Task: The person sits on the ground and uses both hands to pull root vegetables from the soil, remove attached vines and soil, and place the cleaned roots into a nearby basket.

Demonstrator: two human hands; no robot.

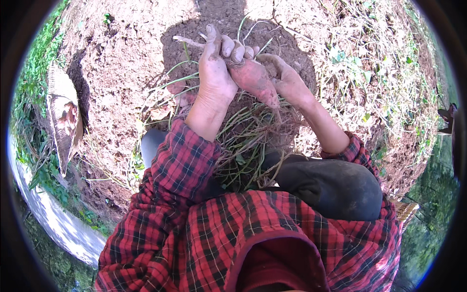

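My left hand is shut on a pinkish-red sweet potato, with its muddy fingertips curled over the upper end. The tuber tilts down to the right, and thin roots trail from its tip. My right hand is against the tuber's right side, fingers bent around a dark, soil-coloured patch; whether it grips anything is unclear. Beside my left wrist, more reddish sweet potatoes lie on the soil, partly hidden by stems. Cut green vines and roots are heaped below my hands, between my knees.
A woven basket with pinkish tubers inside stands at the left, by green plants. Dry and green vines cover the soil at the right. Part of another woven item shows behind my right side. A pale paved strip curves along the lower left.
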